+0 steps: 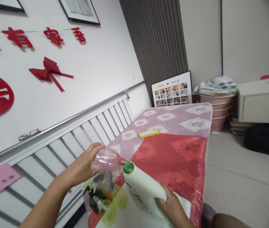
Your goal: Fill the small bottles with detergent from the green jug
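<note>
My left hand (pixel 89 160) is closed around a clear pink plastic bottle (pixel 107 159), which lies nearly on its side in the air. The bottle's neck meets the green pouring spout (pixel 128 167) of a pale green-white detergent jug (pixel 144 186); the exact contact is hard to make out. That jug is tilted towards the bottle, and my right hand (pixel 172 202) grips its handle. Below and between the hands stand several spray bottles (pixel 102 204), some with yellow-green bodies, partly hidden by the jug and my left arm.
A red plastic sheet (pixel 165 158) covers part of the purple patterned surface (pixel 172 118), where a yellow flat case (pixel 149 133) lies. White rails (pixel 94 128) run along the left wall. Pink baskets (pixel 217 109) stand at the back right beside a white cabinet (pixel 265 103).
</note>
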Action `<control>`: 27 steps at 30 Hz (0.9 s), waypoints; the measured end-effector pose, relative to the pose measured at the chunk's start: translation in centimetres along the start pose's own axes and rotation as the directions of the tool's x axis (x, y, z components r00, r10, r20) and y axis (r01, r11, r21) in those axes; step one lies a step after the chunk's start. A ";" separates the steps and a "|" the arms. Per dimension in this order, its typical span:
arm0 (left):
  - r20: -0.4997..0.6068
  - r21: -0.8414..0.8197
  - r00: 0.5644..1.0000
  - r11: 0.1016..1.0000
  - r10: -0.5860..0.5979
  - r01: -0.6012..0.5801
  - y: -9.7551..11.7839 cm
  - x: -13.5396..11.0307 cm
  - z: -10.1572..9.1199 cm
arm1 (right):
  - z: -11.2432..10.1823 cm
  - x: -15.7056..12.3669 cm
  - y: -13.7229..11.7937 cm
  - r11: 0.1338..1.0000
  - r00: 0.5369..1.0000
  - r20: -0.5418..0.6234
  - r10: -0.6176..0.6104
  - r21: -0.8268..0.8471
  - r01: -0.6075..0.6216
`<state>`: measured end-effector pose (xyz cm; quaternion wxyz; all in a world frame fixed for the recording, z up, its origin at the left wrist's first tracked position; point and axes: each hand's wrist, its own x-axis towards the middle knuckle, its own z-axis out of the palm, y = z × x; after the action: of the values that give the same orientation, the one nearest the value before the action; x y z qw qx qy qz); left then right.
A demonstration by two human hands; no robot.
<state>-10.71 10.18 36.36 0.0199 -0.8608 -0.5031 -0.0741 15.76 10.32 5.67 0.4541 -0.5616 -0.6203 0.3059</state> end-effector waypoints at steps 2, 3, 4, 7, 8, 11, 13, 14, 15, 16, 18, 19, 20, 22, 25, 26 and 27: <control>0.006 0.011 1.000 1.000 0.013 -0.013 0.2 0.2 -0.4 | 0.0 0.0 0.0 1.000 1.000 -0.006 -0.005 -0.001 0.005; 0.010 0.017 1.000 1.000 0.017 -0.017 0.3 0.4 -0.5 | 0.0 0.0 0.0 1.000 1.000 -0.008 -0.007 -0.003 0.007; 0.019 0.024 1.000 1.000 0.016 -0.017 0.4 0.5 -0.7 | 0.0 0.1 0.0 1.000 1.000 -0.009 -0.010 -0.003 0.010; 0.055 0.055 0.998 0.998 -0.002 -0.001 0.6 0.8 -1.1 | 0.1 0.2 0.0 1.000 1.000 -0.017 -0.022 -0.002 0.022; 0.067 0.067 0.998 0.998 -0.009 0.004 0.7 0.9 -1.2 | 0.1 0.2 0.0 1.000 0.999 -0.021 -0.027 -0.003 0.027; 0.088 0.108 0.996 0.994 -0.014 0.005 1.1 1.2 -1.6 | 0.2 0.2 0.1 0.999 0.999 -0.030 -0.035 -0.004 0.035; 0.097 0.139 0.995 0.990 0.001 -0.015 1.5 1.5 -2.0 | 0.2 0.2 0.1 0.999 0.998 -0.038 -0.046 0.001 0.046; 0.097 0.154 0.995 0.988 0.015 -0.030 1.8 1.7 -2.2 | 0.2 0.2 0.1 0.999 0.998 -0.043 -0.054 0.004 0.055; 0.100 0.171 0.994 0.984 0.032 -0.048 2.1 1.9 -2.4 | 0.2 0.2 0.1 0.998 0.997 -0.049 -0.062 0.004 0.062; 0.105 0.189 0.993 0.980 0.046 -0.066 2.5 2.1 -2.6 | 0.2 0.2 0.1 0.998 0.996 -0.053 -0.067 0.002 0.067; 0.119 0.240 0.991 0.967 0.058 -0.085 3.4 2.4 -3.0 | 0.3 0.2 0.2 0.998 0.996 -0.049 -0.070 -0.006 0.069; 0.127 0.274 0.990 0.957 0.058 -0.091 3.9 2.5 -3.2 | 0.3 0.2 0.2 0.998 0.997 -0.045 -0.069 -0.012 0.068; 0.137 0.310 0.989 0.945 0.058 -0.099 4.4 2.7 -3.3 | 0.3 0.2 0.3 0.998 0.997 -0.044 -0.069 -0.017 0.068; 0.154 0.388 0.986 0.913 0.070 -0.125 5.4 2.9 -3.5 | 0.3 0.2 0.3 0.997 0.996 -0.043 -0.073 -0.020 0.072; 0.168 0.492 0.980 0.853 0.106 -0.177 6.8 3.0 -3.4 | 0.1 0.1 0.1 0.997 0.995 -0.063 -0.079 -0.011 0.078; 0.166 0.517 0.979 0.835 0.115 -0.186 7.2 3.0 -3.3 | 0.1 0.1 0.0 0.997 0.995 -0.065 -0.078 -0.007 0.078; 0.163 0.537 0.979 0.821 0.123 -0.193 7.5 3.0 -3.2 | 0.0 0.1 -0.1 0.997 0.995 -0.067 -0.075 -0.006 0.075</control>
<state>-3.08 8.73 40.27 0.2419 -0.8602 -0.4303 0.1280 15.70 10.35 5.79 0.4848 -0.5486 -0.6261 0.2683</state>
